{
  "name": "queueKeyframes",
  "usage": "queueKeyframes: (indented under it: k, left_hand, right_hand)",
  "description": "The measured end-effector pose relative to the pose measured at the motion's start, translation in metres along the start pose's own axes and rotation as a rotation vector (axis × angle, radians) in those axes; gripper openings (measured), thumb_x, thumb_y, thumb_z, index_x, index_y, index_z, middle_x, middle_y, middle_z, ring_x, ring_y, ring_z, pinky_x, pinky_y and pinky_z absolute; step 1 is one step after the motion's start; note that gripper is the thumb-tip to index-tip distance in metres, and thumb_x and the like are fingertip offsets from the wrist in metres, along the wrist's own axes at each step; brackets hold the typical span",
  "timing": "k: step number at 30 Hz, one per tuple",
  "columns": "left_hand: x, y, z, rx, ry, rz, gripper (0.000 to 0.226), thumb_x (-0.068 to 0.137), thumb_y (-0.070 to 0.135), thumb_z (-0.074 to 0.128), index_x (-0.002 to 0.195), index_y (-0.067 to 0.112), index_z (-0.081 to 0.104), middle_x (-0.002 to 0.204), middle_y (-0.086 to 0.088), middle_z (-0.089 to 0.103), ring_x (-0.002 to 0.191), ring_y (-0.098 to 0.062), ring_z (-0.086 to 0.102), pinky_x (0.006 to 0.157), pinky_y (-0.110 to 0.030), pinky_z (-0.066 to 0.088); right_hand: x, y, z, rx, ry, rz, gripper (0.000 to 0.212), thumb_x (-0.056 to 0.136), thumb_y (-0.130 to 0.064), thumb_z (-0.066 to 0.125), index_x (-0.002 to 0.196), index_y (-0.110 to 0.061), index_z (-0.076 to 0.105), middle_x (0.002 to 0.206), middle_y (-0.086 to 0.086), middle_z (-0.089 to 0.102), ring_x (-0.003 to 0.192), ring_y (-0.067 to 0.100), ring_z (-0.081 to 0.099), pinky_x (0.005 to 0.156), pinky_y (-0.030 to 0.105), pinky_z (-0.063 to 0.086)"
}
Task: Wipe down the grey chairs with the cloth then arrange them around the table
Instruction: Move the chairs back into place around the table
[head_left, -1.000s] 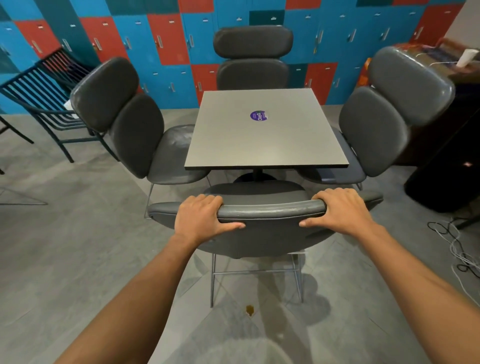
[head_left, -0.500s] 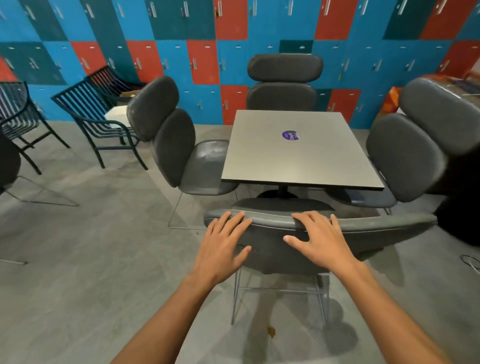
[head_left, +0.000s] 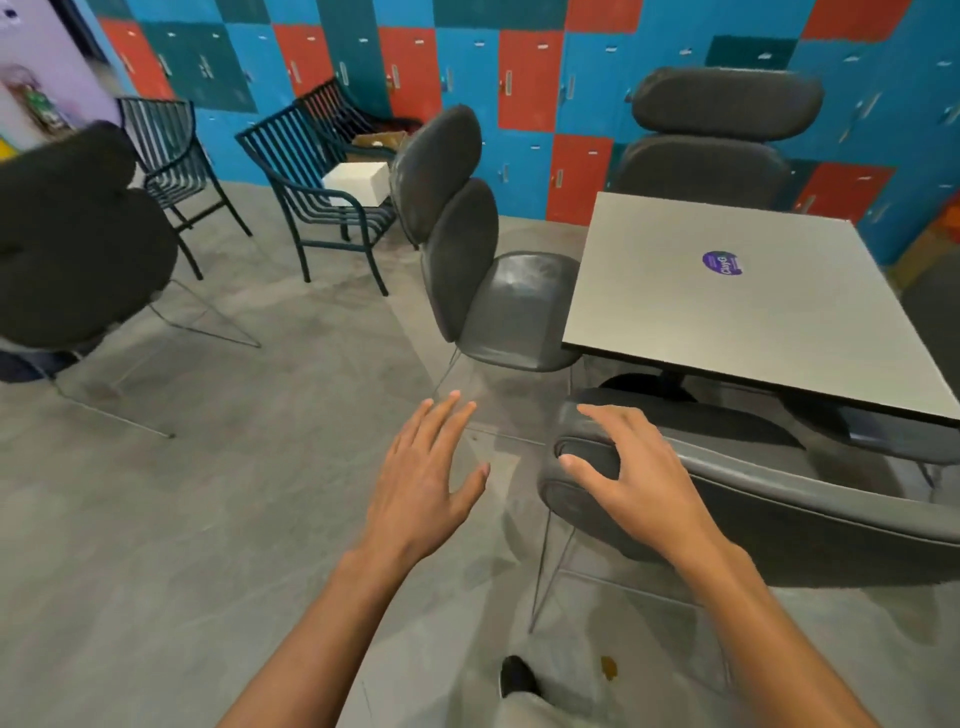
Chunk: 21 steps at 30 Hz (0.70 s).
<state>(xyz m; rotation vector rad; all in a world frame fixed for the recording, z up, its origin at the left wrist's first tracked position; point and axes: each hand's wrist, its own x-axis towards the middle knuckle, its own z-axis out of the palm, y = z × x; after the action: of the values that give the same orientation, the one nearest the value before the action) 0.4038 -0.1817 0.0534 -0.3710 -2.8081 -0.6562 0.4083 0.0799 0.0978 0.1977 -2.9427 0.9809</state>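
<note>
A grey square table (head_left: 727, 322) with a purple sticker stands at the right. Grey padded chairs are tucked at its near side (head_left: 753, 499), its left side (head_left: 467, 270) and its far side (head_left: 722, 135). Another grey chair (head_left: 78, 244) stands apart at the far left. My right hand (head_left: 639, 478) hovers with spread fingers over the left end of the near chair's backrest, holding nothing. My left hand (head_left: 426, 478) floats flat and empty over the floor, left of that chair. No cloth is in view.
Dark blue slatted metal chairs (head_left: 322, 171) stand by the locker wall (head_left: 519, 78), one carrying a white box (head_left: 358, 182). Grey floor (head_left: 208, 493) stretches between me and the far-left chair. My shoe (head_left: 517, 675) and a small brown stain (head_left: 608, 667) lie below.
Both hands have let go of the near chair's backrest and opened. The view has swung left, bringing the separate grey chair at the far left into sight.
</note>
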Motion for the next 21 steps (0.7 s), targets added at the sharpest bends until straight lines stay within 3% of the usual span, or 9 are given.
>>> queueKeyframes:
  k: [7,12,17,21]
  left_hand:
    - [0.041,-0.065,-0.001,-0.037,-0.017,-0.086,0.073,0.094,0.057,0.049,0.159,0.029,0.031,0.169,0.008,0.022,0.157,-0.019,0.017,0.124,-0.035,0.02]
    - [0.106,-0.122,-0.004,-0.027,-0.049,-0.153,0.073,0.097,0.055,0.052,0.161,0.031,0.026,0.17,0.012,0.015,0.157,-0.014,0.01,0.123,-0.031,0.013]
    - [0.172,-0.173,-0.022,-0.015,-0.049,-0.173,0.072,0.1,0.052,0.056,0.161,0.035,0.022,0.169,0.018,0.009,0.156,-0.005,0.001,0.121,-0.027,0.009]
    - [0.217,-0.208,-0.031,-0.016,-0.053,-0.2,0.072,0.099,0.052,0.055,0.161,0.034,0.022,0.17,0.014,0.012,0.158,-0.012,0.007,0.122,-0.03,0.011]
  right_hand:
    - [0.07,-0.026,0.037,0.085,-0.057,0.017,0.066,0.092,-0.059,0.059,0.151,-0.041,0.037,0.146,-0.019,0.037,0.132,0.002,0.038,0.104,0.029,0.041]
    - [0.155,-0.038,0.071,0.223,-0.054,0.089,0.07,0.088,-0.057,0.064,0.151,-0.042,0.037,0.139,-0.024,0.035,0.128,-0.001,0.039,0.1,0.024,0.033]
    - [0.237,-0.059,0.088,0.301,-0.056,0.172,0.075,0.088,-0.056,0.065,0.154,-0.04,0.033,0.146,-0.02,0.034,0.126,-0.004,0.034,0.102,0.026,0.033]
    - [0.296,-0.075,0.099,0.264,-0.093,0.151,0.076,0.089,-0.057,0.064,0.155,-0.039,0.032,0.139,-0.025,0.031,0.127,-0.003,0.037,0.099,0.027,0.035]
